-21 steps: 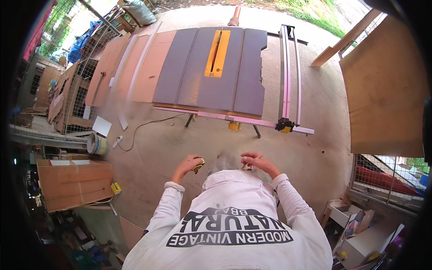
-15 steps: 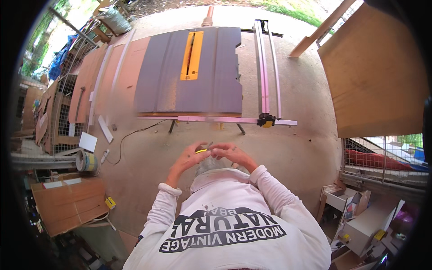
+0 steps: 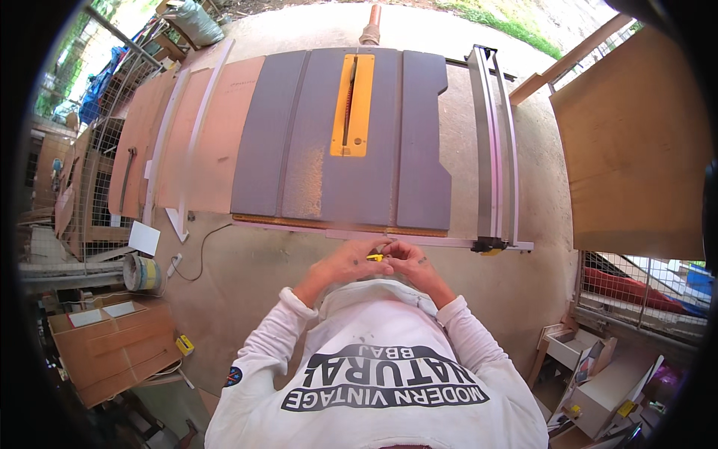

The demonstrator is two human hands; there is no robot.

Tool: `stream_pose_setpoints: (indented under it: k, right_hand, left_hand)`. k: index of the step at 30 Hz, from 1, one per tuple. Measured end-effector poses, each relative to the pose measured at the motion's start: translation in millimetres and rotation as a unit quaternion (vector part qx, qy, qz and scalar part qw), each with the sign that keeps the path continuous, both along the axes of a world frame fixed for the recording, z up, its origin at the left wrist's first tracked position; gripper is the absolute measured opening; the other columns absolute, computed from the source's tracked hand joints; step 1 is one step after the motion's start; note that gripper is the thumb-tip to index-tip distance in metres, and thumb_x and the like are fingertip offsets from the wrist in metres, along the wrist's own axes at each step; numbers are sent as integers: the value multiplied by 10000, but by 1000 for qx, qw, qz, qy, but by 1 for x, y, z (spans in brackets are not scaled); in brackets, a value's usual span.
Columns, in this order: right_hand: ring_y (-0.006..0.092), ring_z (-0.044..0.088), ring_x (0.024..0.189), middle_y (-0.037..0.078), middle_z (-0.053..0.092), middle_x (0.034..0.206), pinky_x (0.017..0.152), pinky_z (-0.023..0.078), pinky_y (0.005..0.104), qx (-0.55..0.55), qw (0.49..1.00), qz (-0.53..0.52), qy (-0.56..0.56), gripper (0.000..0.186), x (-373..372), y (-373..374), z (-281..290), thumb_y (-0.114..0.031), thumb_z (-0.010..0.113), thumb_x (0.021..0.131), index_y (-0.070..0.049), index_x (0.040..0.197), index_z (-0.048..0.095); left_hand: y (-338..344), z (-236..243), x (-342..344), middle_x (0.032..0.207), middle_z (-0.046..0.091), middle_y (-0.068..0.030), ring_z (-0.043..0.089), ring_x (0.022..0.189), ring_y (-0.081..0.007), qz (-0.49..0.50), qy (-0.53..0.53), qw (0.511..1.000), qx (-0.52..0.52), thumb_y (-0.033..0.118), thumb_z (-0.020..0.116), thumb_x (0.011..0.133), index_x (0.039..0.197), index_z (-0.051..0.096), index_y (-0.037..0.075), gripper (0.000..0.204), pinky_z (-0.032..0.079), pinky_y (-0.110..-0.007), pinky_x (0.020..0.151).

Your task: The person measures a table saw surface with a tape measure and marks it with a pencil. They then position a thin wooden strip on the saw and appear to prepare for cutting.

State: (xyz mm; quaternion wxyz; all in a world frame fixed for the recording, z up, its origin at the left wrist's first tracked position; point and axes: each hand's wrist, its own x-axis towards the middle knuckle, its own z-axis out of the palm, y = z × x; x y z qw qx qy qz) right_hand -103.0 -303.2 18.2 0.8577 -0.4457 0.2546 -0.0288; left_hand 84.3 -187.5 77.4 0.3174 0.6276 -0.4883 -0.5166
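Note:
My left hand (image 3: 350, 262) is closed around a small yellow object (image 3: 375, 257); too little of it shows to tell its kind. Right against it, my right hand (image 3: 413, 262) has its fingers bent in a pinch, and what lies between them is hidden. Both hands meet in front of my chest, by the near edge of a table saw (image 3: 314, 135). The saw has a grey top, a yellow insert plate (image 3: 360, 112) and its blade in the slot. Along its near side runs a pale rail (image 3: 434, 241).
A rip fence (image 3: 490, 150) stands at the saw's right end. Reddish boards (image 3: 224, 142) adjoin its left side. A large brown panel (image 3: 636, 150) leans at right. A bucket (image 3: 140, 272), a cable (image 3: 200, 254) and a cardboard box (image 3: 112, 344) are on the left.
I have come closer to the table saw, which now sits lower and further right in view. My hands have moved up to its near rail, still together at the yellow object.

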Motion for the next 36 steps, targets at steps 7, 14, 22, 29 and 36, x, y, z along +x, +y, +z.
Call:
stream_pose_setpoints:
  k: [7,14,22,29,36]
  right_hand:
    - [120,662,762,18,643,845,746,580,290,-69,993,-85,44,197,66,-99,40,-85,595,984,14,1135,671]
    - [136,667,896,57,682,1078,817,577,287,-93,995,27,38,341,112,-99,46,-180,686,984,26,1253,646]
    - [121,674,907,64,703,1015,821,567,299,34,999,-22,30,185,129,-47,41,-112,738,951,-8,1085,664]
    - [163,665,647,64,654,795,621,547,299,27,980,-188,54,127,93,-90,56,-43,702,872,-23,962,614]
    - [148,651,788,61,642,872,698,580,318,4,889,-455,47,189,-15,-226,35,-6,666,914,-9,1098,625]
  left_hand:
    - [13,39,166,1059,722,-223,709,970,-336,-29,-225,973,40,422,802,850,1336,589,32,659,545,-393,855]
    - [-37,62,184,972,710,-169,716,870,-333,-2,-211,976,-50,464,910,704,1281,589,3,805,563,-389,786]
    - [-69,51,127,979,700,-171,718,922,-340,-51,-194,978,-49,531,923,633,1259,602,6,878,567,-388,781]
    - [-57,8,193,1020,666,-142,677,906,-364,-110,-269,956,-41,444,846,775,1191,636,66,600,549,-430,781]
    - [4,-26,383,980,653,-103,626,964,-293,-71,-471,877,-59,207,758,882,1180,675,78,336,535,-397,813]
